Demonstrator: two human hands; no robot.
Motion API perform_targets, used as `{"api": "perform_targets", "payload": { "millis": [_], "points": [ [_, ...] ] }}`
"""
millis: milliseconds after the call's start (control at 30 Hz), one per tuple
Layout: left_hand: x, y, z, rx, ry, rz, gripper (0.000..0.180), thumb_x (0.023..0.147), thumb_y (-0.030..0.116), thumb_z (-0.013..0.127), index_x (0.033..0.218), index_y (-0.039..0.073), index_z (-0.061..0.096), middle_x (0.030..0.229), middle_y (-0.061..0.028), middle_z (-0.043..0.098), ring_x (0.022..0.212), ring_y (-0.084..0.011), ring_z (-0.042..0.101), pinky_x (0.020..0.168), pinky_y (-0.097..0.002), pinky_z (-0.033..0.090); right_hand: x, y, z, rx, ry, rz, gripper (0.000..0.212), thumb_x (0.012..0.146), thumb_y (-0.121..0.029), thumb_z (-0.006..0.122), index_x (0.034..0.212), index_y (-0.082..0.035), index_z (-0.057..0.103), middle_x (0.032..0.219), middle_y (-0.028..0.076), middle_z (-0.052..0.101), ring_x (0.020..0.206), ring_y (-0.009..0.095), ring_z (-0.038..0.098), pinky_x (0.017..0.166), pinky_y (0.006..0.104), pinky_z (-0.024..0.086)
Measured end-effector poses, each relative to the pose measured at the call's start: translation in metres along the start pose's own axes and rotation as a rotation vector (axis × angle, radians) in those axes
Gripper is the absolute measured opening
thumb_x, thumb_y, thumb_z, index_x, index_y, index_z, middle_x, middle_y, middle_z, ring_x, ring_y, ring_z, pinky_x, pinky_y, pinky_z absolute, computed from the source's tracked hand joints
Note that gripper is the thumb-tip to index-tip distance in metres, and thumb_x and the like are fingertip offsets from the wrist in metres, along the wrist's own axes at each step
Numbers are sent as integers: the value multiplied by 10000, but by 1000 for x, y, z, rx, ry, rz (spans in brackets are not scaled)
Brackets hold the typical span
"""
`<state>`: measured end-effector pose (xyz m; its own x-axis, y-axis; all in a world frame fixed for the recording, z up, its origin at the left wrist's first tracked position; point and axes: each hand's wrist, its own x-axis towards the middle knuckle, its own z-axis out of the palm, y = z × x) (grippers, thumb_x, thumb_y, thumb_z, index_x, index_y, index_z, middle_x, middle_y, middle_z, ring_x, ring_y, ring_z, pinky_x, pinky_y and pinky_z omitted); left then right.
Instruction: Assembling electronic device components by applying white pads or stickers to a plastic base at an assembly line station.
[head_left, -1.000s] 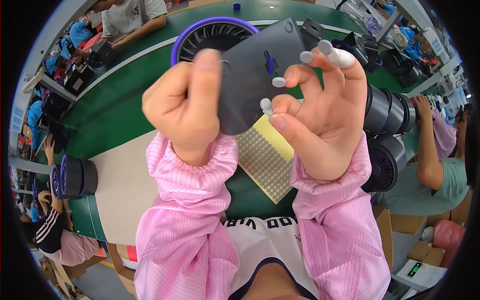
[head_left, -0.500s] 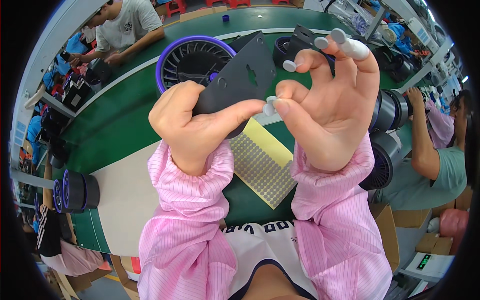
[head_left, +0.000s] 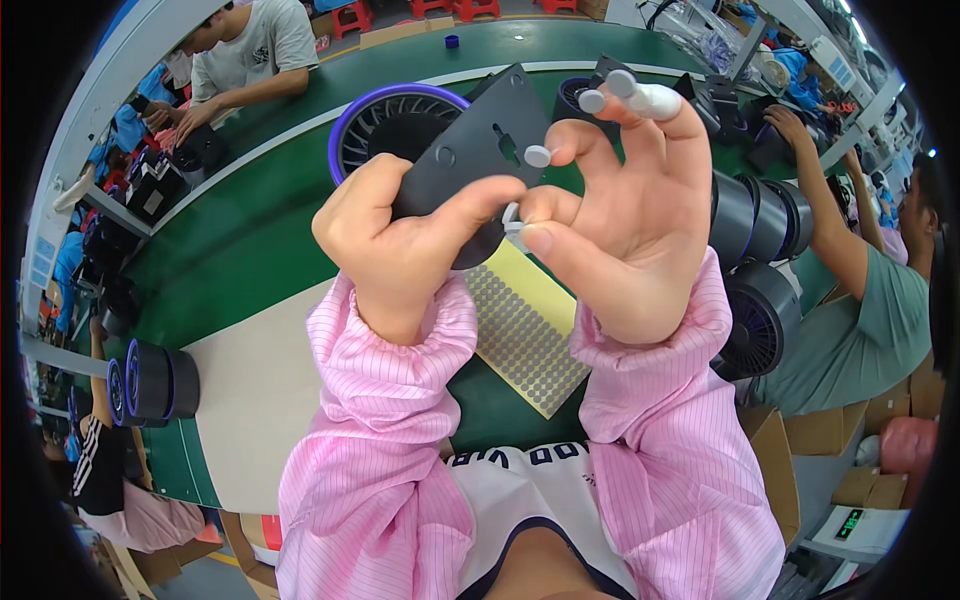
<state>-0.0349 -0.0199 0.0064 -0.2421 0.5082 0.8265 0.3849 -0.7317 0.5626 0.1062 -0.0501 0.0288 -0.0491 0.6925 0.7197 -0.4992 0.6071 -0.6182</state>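
Note:
My left hand (head_left: 375,245) grips a dark grey flat plastic plate (head_left: 455,155) with a keyhole-shaped slot, its thumb along the near edge. Between the thumb and forefinger of my right hand (head_left: 640,235) is a small round grey pad (head_left: 513,226), close to my left thumb tip and the plate. More round pads (head_left: 537,156) cling to the other right fingertips, and one of those fingers wears a white wrap (head_left: 656,102). Below my hands lies a yellow backing sheet (head_left: 545,290) with rows of grey dots. A purple-rimmed round fan part (head_left: 345,130) is behind the plate.
A beige board (head_left: 250,390) covers part of the green table (head_left: 230,270). Black drum-shaped housings stand at the left (head_left: 150,380) and right (head_left: 735,215). One person (head_left: 255,60) works across the table, another (head_left: 850,300) at the right. An open cardboard box (head_left: 768,470) is beside my right sleeve.
My right hand has shifted left and slightly down, with the pinched pad now by the left thumb. The plate has tilted a little. The person at the right has reached farther over the table.

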Motion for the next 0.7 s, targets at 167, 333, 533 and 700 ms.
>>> {"api": "perform_targets", "payload": {
  "millis": [167,333,533,700],
  "points": [
    [2,-2,1,67,9,135,514,447,307,862,512,35,431,443,-25,383,381,-138,331,364,-238,295,1,-6,-1,-25,20,18,771,616,199,585,1266,-62,262,1222,87,330,966,211,418,636,282,481],
    [3,1,-4,122,4,173,527,421,327,864,519,35,437,448,-27,396,384,-152,348,368,-249,304,3,-3,1,-136,30,-113,776,622,201,572,1265,-76,239,1220,96,316,967,207,416,639,303,482],
    [1,7,-6,126,-5,165,562,388,378,862,529,30,443,458,-32,386,391,-176,359,376,-262,309,5,8,-4,-714,-66,-657,808,592,215,590,1236,-111,230,1194,102,282,957,233,448,622,333,530],
    [2,8,-3,45,-7,261,599,372,398,865,560,9,451,472,-41,364,399,-154,351,385,-249,305,9,29,-6,-559,137,-715,625,600,165,631,1120,-41,352,1089,130,330,836,214,513,571,284,517]
  ]
}}
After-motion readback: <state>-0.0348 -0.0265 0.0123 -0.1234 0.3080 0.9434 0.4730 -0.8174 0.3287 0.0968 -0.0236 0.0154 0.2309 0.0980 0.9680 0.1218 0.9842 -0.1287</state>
